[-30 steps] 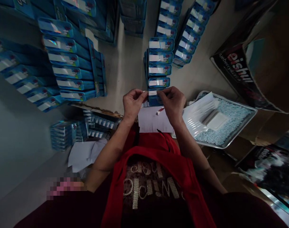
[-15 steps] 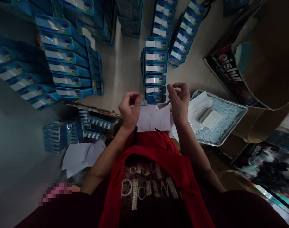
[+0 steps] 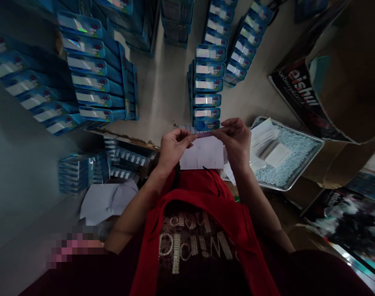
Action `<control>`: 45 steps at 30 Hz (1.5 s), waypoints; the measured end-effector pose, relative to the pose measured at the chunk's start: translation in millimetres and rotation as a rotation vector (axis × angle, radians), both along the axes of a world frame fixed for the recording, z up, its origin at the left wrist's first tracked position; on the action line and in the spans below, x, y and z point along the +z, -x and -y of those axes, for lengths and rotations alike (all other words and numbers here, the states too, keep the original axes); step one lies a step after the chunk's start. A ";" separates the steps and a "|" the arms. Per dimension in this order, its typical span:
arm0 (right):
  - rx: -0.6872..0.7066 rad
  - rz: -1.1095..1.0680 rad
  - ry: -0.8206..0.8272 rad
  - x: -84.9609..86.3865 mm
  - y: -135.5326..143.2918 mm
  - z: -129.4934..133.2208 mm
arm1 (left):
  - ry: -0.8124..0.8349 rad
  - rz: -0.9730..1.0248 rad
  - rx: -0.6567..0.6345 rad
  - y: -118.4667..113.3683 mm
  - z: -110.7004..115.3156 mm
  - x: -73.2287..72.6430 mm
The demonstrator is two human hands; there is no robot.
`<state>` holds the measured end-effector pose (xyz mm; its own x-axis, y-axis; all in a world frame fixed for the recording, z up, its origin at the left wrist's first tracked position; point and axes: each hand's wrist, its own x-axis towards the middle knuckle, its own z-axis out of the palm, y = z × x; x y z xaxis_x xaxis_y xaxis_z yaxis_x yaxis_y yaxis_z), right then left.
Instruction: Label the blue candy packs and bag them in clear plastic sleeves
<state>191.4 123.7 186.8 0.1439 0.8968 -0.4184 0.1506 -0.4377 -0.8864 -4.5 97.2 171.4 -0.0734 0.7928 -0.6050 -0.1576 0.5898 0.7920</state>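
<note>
A narrow label strip (image 3: 205, 134) is stretched level between my two hands. My left hand (image 3: 175, 149) pinches its left end between thumb and fingers, and my right hand (image 3: 237, 142) pinches the other end. Just beyond the strip stands a column of blue boxes; the nearest box (image 3: 207, 125) shows no white label on its end, while the box behind it (image 3: 207, 113) carries one. Below the strip, a white sheet (image 3: 202, 153) lies at the table's near edge, against the red apron (image 3: 196, 181).
More blue boxes (image 3: 93, 83) stand in rows at left and back. On the right, a metal tray (image 3: 298, 181) holds pale blue pellets, paper sheets and a white block (image 3: 275, 153). Behind it sits an open black carton (image 3: 295, 86). Loose paper (image 3: 104, 199) lies lower left.
My hands have come closer together. The strip dangled from my right hand before; now my left hand grips its other end and it is drawn out between them.
</note>
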 end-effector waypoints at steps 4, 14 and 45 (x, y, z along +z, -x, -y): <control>-0.096 0.154 -0.068 -11.3 10.7 2.0 | -0.047 -0.151 -0.042 6.0 -13.0 -7.8; -0.057 0.348 -0.148 -27.8 27.9 -6.0 | 0.024 -0.138 -0.058 11.6 -35.6 -26.8; 0.287 0.403 0.418 -136.3 -41.1 29.2 | 0.226 -0.520 -0.388 17.3 10.4 -149.4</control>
<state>232.5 94.5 50.5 0.1418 0.6958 -0.7041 0.5982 -0.6269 -0.4991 -21.8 86.7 22.0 -0.1348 0.6789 -0.7217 0.4657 0.6863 0.5586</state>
